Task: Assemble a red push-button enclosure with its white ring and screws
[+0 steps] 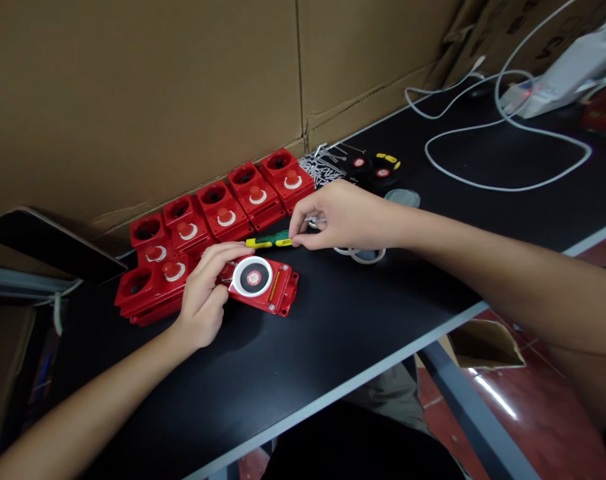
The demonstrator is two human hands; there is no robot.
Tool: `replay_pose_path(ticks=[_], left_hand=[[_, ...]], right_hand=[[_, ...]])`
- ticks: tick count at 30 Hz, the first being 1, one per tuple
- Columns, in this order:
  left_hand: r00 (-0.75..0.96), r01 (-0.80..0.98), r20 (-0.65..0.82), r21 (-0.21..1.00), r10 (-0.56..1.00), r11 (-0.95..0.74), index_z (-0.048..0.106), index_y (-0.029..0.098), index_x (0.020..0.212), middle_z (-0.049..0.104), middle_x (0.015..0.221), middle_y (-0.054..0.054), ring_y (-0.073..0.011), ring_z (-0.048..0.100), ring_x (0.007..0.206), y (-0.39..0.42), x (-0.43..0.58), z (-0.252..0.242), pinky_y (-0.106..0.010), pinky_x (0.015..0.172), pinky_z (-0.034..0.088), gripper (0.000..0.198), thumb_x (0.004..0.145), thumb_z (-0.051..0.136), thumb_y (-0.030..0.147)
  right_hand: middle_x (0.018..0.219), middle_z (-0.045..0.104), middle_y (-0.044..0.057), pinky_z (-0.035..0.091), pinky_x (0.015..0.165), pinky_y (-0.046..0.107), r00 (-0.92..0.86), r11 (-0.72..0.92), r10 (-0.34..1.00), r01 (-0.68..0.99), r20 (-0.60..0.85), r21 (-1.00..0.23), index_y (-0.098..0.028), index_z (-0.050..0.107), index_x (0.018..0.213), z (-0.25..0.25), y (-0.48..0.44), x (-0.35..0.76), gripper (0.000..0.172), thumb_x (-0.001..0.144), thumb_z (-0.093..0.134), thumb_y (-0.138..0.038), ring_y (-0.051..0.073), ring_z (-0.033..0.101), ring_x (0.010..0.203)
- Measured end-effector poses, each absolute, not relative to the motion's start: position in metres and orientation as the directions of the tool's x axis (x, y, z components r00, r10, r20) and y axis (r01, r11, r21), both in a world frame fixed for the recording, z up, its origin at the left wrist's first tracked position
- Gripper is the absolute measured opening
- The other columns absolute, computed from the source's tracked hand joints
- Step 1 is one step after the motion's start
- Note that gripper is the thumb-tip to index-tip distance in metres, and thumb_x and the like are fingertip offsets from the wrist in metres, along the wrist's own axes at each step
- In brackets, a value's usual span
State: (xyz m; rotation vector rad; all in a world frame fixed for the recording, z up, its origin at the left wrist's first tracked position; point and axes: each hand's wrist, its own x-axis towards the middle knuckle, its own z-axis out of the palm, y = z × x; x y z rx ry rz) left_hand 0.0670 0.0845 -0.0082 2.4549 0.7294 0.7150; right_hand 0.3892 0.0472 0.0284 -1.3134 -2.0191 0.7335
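Observation:
My left hand (205, 293) grips the left end of a red plastic device (280, 293) low over the black table. The device has a white ring (237, 283) around a black disc (253, 283) with a red-and-white centre. My right hand (330, 217) is just beyond it, thumb and forefinger pinched at the right end of a green-and-yellow screwdriver (270, 240). The screwdriver lies level behind the device; I cannot make out its shaft. Several red housings (223, 213), each with a round opening and an orange-red knob, stand in a row behind my left hand.
Behind my right hand are a pile of screws (325, 167), black discs (381, 173) and small yellow pieces (389, 159). White rings (375, 257) lie under my right wrist. A white cable (507, 183) loops at the right; a dark tablet-like panel (57, 243) leans at the left.

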Motion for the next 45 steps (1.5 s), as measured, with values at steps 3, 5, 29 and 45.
replay_pose_path(ticks=[3, 5, 29, 45], left_hand=[[0.691, 0.314, 0.469, 0.491, 0.550, -0.813, 0.066, 0.026, 0.148, 0.071, 0.152, -0.013, -0.0386, 0.068, 0.144, 0.081, 0.068, -0.012, -0.063, 0.123, 0.058, 0.060, 0.090, 0.056, 0.017], [0.635, 0.260, 0.613, 0.403, 0.469, -0.878, 0.064, 0.029, 0.147, 0.071, 0.145, -0.013, -0.0401, 0.067, 0.145, 0.077, 0.068, -0.015, -0.066, 0.122, 0.058, 0.055, 0.092, 0.060, 0.024], [0.654, 0.094, 0.308, 0.873, 0.691, -0.478, 0.062, 0.023, 0.122, 0.073, 0.082, 0.003, -0.0049, 0.055, 0.040, 0.016, 0.076, -0.014, -0.015, 0.038, 0.044, 0.008, 0.118, 0.063, 0.030], [0.741, 0.168, 0.404, 0.661, 0.536, -0.731, 0.088, 0.032, 0.107, 0.086, 0.100, -0.004, -0.0226, 0.084, 0.080, 0.032, 0.077, -0.001, -0.036, 0.079, 0.076, 0.005, 0.106, 0.084, 0.030]], right_hand=[[0.069, 0.069, -0.005, 0.035, 0.062, 0.028, -0.363, 0.385, 0.901, 0.413, 0.239, -0.825, -0.018, 0.084, 0.087, 0.030, 0.044, 0.386, 0.009, 0.084, 0.083, -0.027, 0.008, 0.046, 0.059], [0.074, 0.071, -0.004, 0.033, 0.059, 0.027, -0.403, 0.380, 0.879, 0.265, 0.256, -0.886, -0.016, 0.082, 0.090, 0.031, 0.039, 0.382, 0.014, 0.086, 0.085, -0.029, 0.007, 0.043, 0.058], [0.098, 0.087, 0.006, 0.057, 0.076, 0.020, -0.637, 0.826, 0.507, 0.166, 0.581, -0.539, -0.017, 0.081, 0.103, 0.006, 0.016, 0.358, 0.011, 0.107, 0.072, -0.012, 0.011, 0.077, 0.083], [0.111, 0.088, 0.002, 0.058, 0.078, 0.024, -0.764, 0.900, 0.424, 0.296, 0.486, -0.320, -0.024, 0.076, 0.117, 0.013, 0.004, 0.365, 0.021, 0.120, 0.055, -0.022, 0.012, 0.083, 0.093]])
